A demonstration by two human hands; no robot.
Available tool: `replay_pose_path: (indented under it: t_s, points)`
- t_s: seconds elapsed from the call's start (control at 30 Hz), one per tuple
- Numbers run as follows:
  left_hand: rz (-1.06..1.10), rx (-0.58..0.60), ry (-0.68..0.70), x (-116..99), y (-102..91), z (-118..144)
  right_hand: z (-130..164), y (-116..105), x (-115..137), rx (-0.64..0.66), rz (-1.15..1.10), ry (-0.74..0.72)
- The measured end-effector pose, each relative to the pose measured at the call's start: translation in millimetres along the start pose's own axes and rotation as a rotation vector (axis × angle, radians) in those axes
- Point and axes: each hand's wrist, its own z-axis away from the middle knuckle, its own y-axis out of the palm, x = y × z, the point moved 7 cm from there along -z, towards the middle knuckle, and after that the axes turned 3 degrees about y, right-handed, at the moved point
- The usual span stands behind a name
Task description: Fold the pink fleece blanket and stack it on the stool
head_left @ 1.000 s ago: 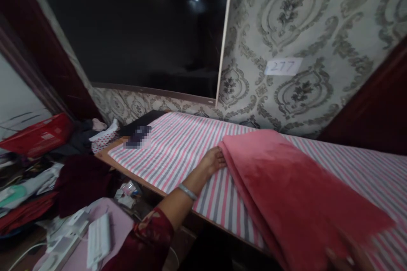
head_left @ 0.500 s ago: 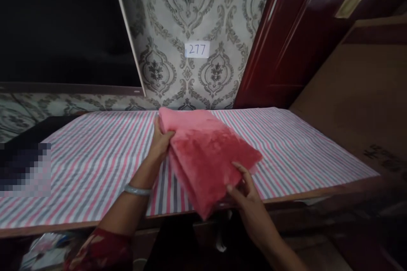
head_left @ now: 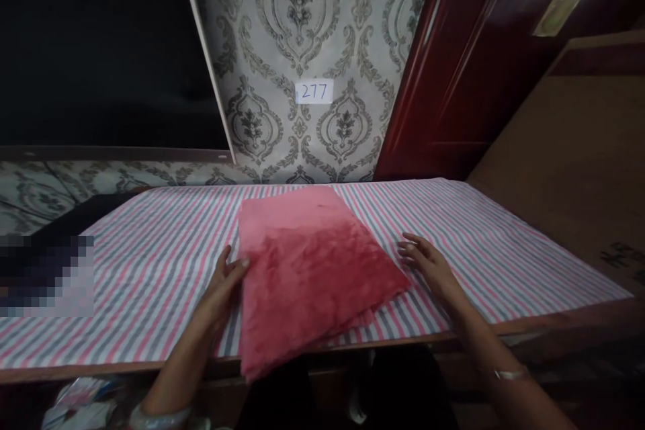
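While the pink fleece cloth (head_left: 310, 269) lies folded in the middle of the frame, on the striped cover of the counter (head_left: 478, 242), its near corner hangs over the front edge toward the bottom centre, and I would judge that overhang the thing to mind: the fold should sit square and fully on the counter before I press it. My left hand (head_left: 224, 282) rests at the cloth's left edge, fingers (head_left: 236, 265) loosely spread and touching the fleece, gripping nothing. My right hand (head_left: 428, 262) lies flat on the stripes just beside the cloth's right corner, fingers open and holding nothing; whether the fingertips quite touch the cloth I cannot tell. To do this well I would keep both palms flat, smooth from the centre outward so the plush pile does not bunch, and line the layered edges at the lower right, where a second layer peeps out below the top one. Further out, a patterned wallpaper (head_left: 302, 27) bearing a small paper label (head_left: 314, 91) fills the upper middle, a dark screen (head_left: 101, 47) the upper left, a red-brown door (head_left: 484, 60) the upper right, and a dark flat object (head_left: 75, 215) sits on the counter's far left end.
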Motion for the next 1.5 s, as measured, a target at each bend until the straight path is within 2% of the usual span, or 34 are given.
replay_pose_path:
  t_s: [0.07,0.13,0.27,0.4,0.5,0.6,0.73,0.8,0.83,0.87,0.93,1.0,1.07,1.1,1.17,1.2,1.27,1.33,1.37,1.4,1.43,1.5]
  points:
    - [-0.036,0.003,0.039,0,4.4,5,-9,22,-16,0.130,-0.062,0.148]
    - [-0.070,0.027,0.064,0,10.9,4,-11,46,-20,0.261,-0.098,0.217]
    - [-0.054,0.114,0.121,1,22.7,-8,-8,83,-5,0.441,-0.083,0.219]
    - [-0.030,0.153,0.162,-10,27.4,-23,-6,93,17,0.500,-0.038,0.141]
    - [-0.066,0.186,0.214,-44,36.8,-30,-5,94,43,0.485,-0.054,0.043]
    - [-0.077,0.206,0.271,-96,54.3,-29,-5,87,83,0.380,-0.053,-0.129]
    - [-0.017,0.279,0.397,-167,87.6,-21,4,65,148,0.211,-0.041,-0.398]
    - [0.018,0.320,0.447,-188,99.5,-18,14,53,169,0.161,-0.042,-0.481]
    - [0.027,0.332,0.454,-192,102.1,-19,20,49,172,0.144,-0.040,-0.499]
    - [0.027,0.335,0.441,-189,102.3,-22,26,45,170,0.130,-0.033,-0.503]
    - [-0.013,0.331,0.347,-164,96.2,-30,36,41,148,0.117,-0.012,-0.447]
    - [-0.102,0.320,0.174,-116,82.1,-40,43,42,103,0.166,0.006,-0.296]
    - [-0.199,0.296,-0.015,-64,62.4,-48,50,46,49,0.312,0.002,-0.081]
    - [-0.215,0.295,-0.048,-45,53.9,-50,54,47,26,0.389,-0.006,0.002]
    - [-0.261,0.258,-0.033,-28,40.4,-55,57,41,-3,0.464,0.006,0.096]
    - [-0.305,0.231,0.008,-29,37.3,-56,55,34,-8,0.444,0.034,0.097]
    - [-0.430,0.167,0.172,-46,41.6,-51,46,18,2,0.306,0.128,-0.001]
    - [-0.538,0.159,0.435,-71,63.0,-29,38,12,28,0.168,0.221,-0.173]
    - [-0.581,0.199,0.582,-80,79.3,-11,36,16,42,0.137,0.251,-0.254]
    - [-0.622,0.273,0.709,-83,97.4,10,33,23,52,0.141,0.268,-0.315]
    - [-0.681,0.396,0.802,-78,116.9,33,29,33,60,0.170,0.279,-0.356]
    - [-0.878,0.728,0.963,-49,153.3,84,17,53,67,0.227,0.303,-0.415]
